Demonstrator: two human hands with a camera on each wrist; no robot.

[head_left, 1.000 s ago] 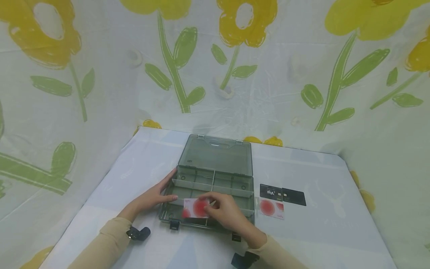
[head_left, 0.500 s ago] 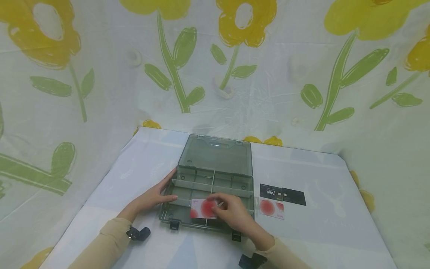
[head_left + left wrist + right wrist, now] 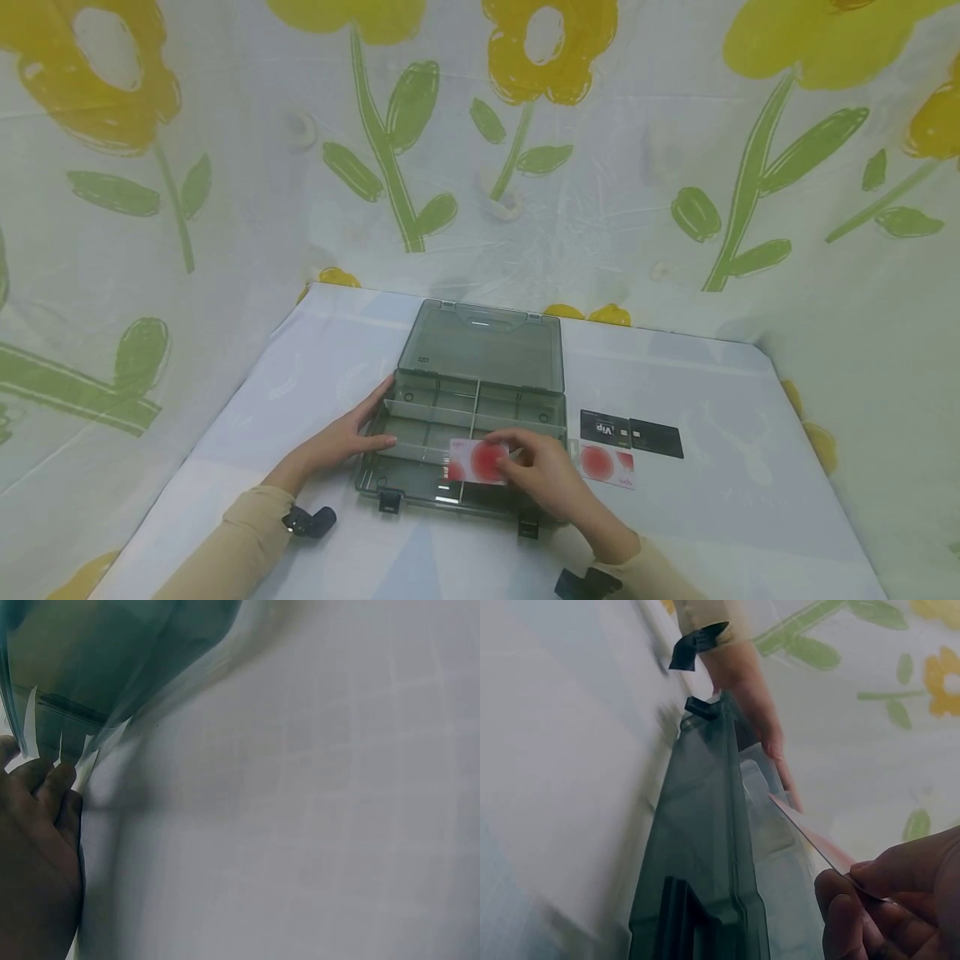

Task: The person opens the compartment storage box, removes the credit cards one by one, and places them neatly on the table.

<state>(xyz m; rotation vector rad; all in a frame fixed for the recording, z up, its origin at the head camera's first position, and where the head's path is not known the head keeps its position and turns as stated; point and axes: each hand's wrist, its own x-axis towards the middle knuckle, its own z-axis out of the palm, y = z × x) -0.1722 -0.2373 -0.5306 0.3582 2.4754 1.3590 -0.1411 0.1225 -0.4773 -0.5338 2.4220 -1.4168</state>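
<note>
A red and white card with a large red circle is pinched between the thumb and fingers of my right hand. It hovers over the front of a smoky, see-through plastic divider box. The right wrist view shows the same card edge-on, tilted above the box. My left hand rests at the box's left side, thumb across the rim and fingers stretched along the outer wall. In the left wrist view those fingers touch the wall. What lies in the front compartment beneath the card is partly hidden.
The box's lid lies folded back behind it. To the right, another red and white card lies on the table below a black "Vip" card and a second black card. Flower-printed cloth rises behind the table.
My right hand has carried the card rightward over the front of the box, from the left compartment towards the middle divider. My left hand stays where it was.
</note>
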